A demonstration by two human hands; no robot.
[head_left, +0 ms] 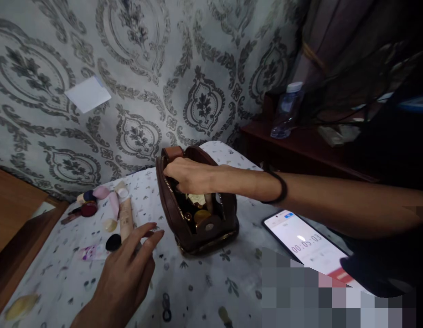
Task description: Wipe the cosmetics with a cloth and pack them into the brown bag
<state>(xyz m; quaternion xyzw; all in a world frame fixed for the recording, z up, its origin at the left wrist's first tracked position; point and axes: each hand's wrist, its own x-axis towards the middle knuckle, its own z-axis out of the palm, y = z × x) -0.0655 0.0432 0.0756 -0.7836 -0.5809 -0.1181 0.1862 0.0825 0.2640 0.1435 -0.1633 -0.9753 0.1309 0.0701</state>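
Observation:
A brown zip bag [168, 200] stands unzipped on the patterned sheet, with gold-toned items [201, 216] showing inside. My right hand [184, 175] reaches into its far left part; the fingers are bent down behind the rim, and whatever they touch is hidden. A dark band [280, 187] circles the right wrist. My left hand [129, 259] hovers left of the bag, fingers apart, holding nothing. Just beyond it lie a beige tube [126, 216], a black round cap [113, 243] and a white-and-purple tube [91, 253].
More cosmetics, including a pink sponge [101, 192] and a dark red round case [89, 208], lie at the left. A phone [300, 239] showing a timer lies to the right. A plastic bottle [285, 114] stands on the dark red table [259, 136]. Patterned wall behind.

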